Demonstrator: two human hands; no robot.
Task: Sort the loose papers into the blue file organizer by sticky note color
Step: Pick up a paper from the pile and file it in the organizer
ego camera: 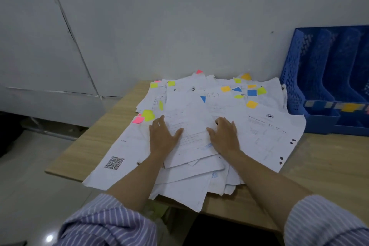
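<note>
So the loose papers are one big messy heap spread over most of the wooden table, thin white printed sheets fanned every which way, some hanging off the near edge. Sticky notes poke out all over in yellow-green, orange, blue and pink, mostly along the far side. Both hands sit flat on the top sheet in the middle: left hand and right hand, fingers spread and pressing down, no grip on anything, nothing picked up. The blue file organizer stands against the wall at the right, just beside the heap, hard mesh plastic with upright slots that look unfilled as far as I can see. Honest worry: the paper is slick and stacked loose, so pulling one sheet could drag its neighbours off the overhanging edge. Also the notes are small and half buried, so grabbing two sheets stuck together could send a colour to the wrong slot.
</note>
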